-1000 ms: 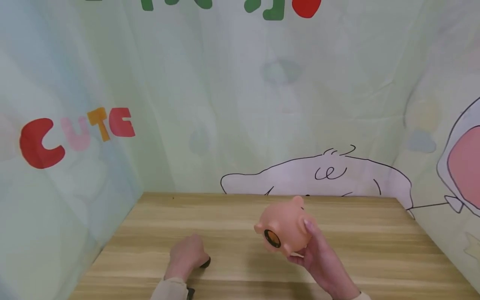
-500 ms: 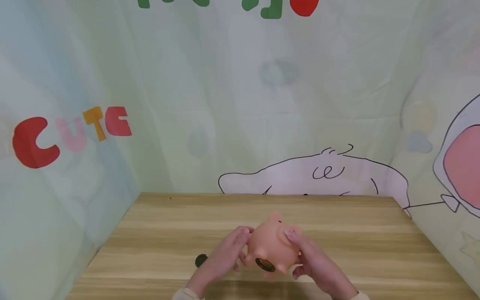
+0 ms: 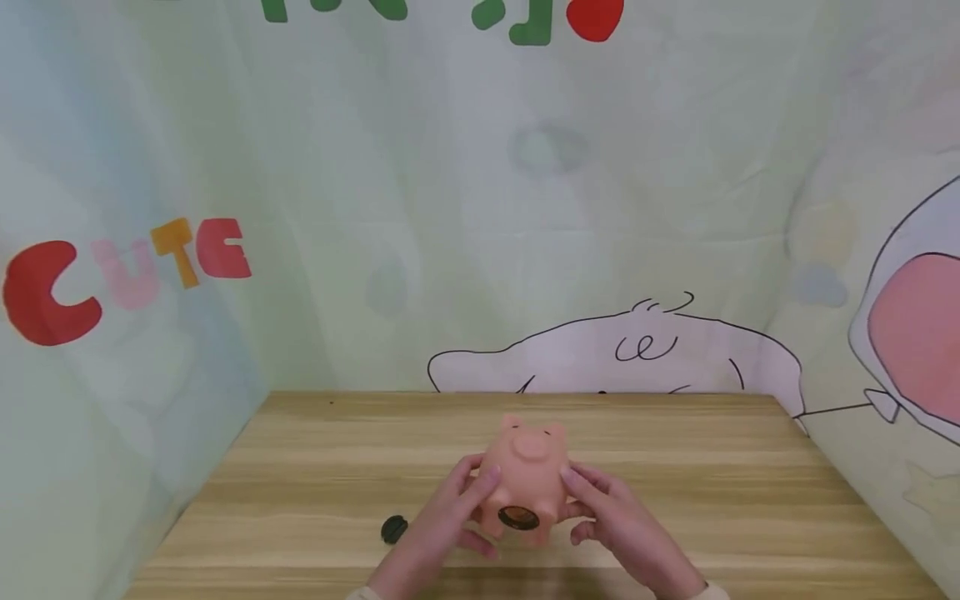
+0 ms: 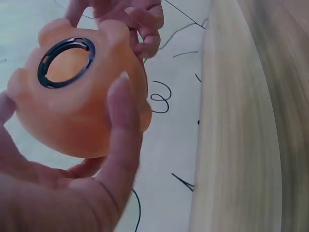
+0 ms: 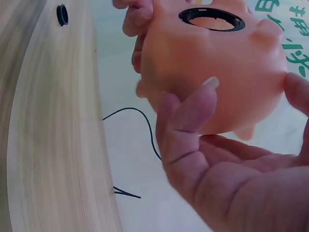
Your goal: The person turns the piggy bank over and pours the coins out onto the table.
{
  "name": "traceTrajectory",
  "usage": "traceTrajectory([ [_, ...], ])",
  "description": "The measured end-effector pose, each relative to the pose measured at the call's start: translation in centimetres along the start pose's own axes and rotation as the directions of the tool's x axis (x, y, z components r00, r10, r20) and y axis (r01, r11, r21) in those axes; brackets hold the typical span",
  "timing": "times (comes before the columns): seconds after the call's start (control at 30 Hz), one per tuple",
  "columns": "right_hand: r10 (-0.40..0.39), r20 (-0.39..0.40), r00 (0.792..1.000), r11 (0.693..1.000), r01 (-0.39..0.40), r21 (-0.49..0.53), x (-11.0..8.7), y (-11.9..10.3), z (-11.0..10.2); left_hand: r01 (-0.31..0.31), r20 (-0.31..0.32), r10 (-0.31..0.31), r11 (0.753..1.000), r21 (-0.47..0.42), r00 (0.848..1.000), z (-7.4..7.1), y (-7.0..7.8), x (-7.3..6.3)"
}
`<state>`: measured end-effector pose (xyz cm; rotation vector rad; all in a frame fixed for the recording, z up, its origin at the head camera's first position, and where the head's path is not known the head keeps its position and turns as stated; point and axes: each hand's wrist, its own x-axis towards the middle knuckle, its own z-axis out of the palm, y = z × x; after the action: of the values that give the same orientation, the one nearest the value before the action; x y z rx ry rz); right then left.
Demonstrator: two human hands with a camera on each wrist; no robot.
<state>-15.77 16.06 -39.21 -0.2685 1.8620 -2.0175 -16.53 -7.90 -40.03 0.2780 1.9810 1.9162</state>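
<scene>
A pink piggy bank is held up above the table between both hands, its snout toward the head camera. On its underside a round hole with a black rim shows, uncovered. My left hand grips one side, thumb against the body and fingers spread around it. The other side is gripped by my right hand, thumb near the snout side, some fingers hidden behind the pig. A small black round cap lies on the table just left of my left forearm; the right wrist view shows the same cap.
The wooden tabletop has striped grain. Behind it and at both sides hang printed cloths with cartoon drawings and coloured letters, close to the table's edges.
The left hand has let go of the black cap on the table and moved right to grip the piggy bank. The pig has come lower and left, turning its snout toward the head camera.
</scene>
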Motion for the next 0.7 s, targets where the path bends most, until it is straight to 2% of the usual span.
traceTrajectory([
  [0.13,0.027,-0.006,1.0,0.999,-0.027,-0.018,0.0,0.4,-0.2,0.036,-0.031,-0.033,0.994,0.102,0.999,0.1,0.0,-0.1],
  [0.2,0.05,-0.031,0.998,0.997,-0.051,-0.052,0.1,0.6,-0.2,0.056,-0.023,-0.053,0.99,0.133,0.998,0.3,-0.1,-0.1],
  [0.33,0.104,-0.062,0.993,0.987,-0.111,-0.113,0.3,1.0,0.3,0.082,0.024,-0.087,0.986,0.148,0.996,0.3,-0.1,-0.5],
  [0.5,0.141,-0.042,0.989,0.977,-0.146,-0.157,0.3,1.3,0.7,0.098,0.053,-0.109,0.98,0.176,0.993,0.2,-0.1,-0.8],
  [0.6,0.148,-0.047,0.988,0.973,-0.154,-0.173,0.2,1.2,0.5,0.096,0.055,-0.107,0.98,0.176,0.993,0.2,-0.1,-0.6],
  [0.7,0.121,-0.07,0.99,0.976,-0.132,-0.176,0.1,0.9,0.0,0.066,0.054,-0.076,0.983,0.17,0.996,0.2,-0.1,-0.4],
])
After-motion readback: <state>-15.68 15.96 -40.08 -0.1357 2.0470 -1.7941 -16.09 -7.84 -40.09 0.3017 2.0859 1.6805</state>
